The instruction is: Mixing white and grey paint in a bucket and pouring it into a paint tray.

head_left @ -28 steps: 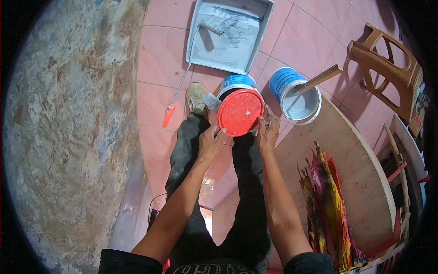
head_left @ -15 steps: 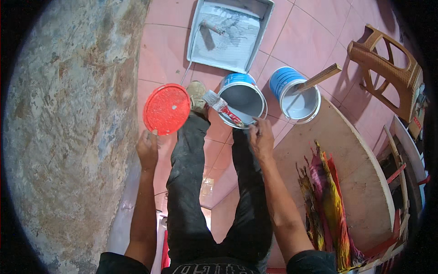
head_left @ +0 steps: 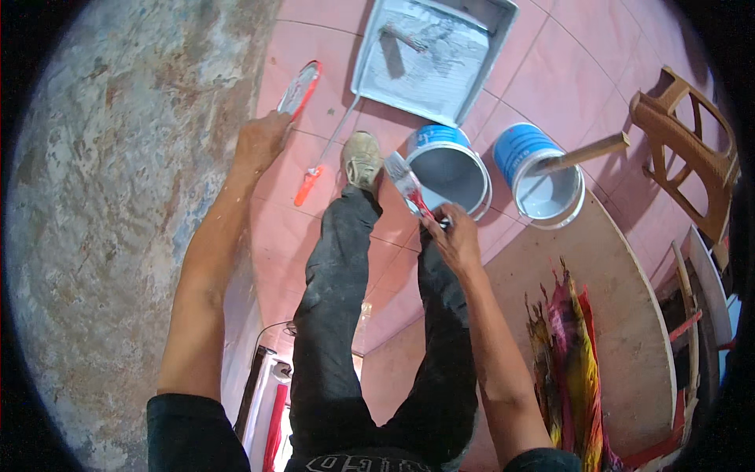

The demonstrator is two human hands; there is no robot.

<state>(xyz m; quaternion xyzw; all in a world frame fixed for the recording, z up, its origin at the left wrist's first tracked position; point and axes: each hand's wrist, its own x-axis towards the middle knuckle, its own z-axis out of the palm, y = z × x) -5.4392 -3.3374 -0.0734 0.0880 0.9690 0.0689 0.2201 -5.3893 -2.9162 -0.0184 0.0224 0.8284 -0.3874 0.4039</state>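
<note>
Right hand (head_left: 454,242) has a closed grip on the red handle of a flat paintbrush (head_left: 409,185), bristles pointing up toward the open blue paint bucket (head_left: 448,167) just beside it. Left hand (head_left: 259,141) is pinching the edge of the round red lid (head_left: 300,86), holding it tilted out over the pink tiled floor (head_left: 550,71), near the rough mottled wall (head_left: 118,197).

My worry: the lid's underside looks wet, so tilted like that it could drip onto the glossy tiles. The shoe (head_left: 362,159) is close to the bucket too, so one nudge could tip it.

Second blue bucket (head_left: 543,177) has a wooden stick in it. The grey plastic tray (head_left: 432,55) holds a roller, smeared and streaky.
</note>
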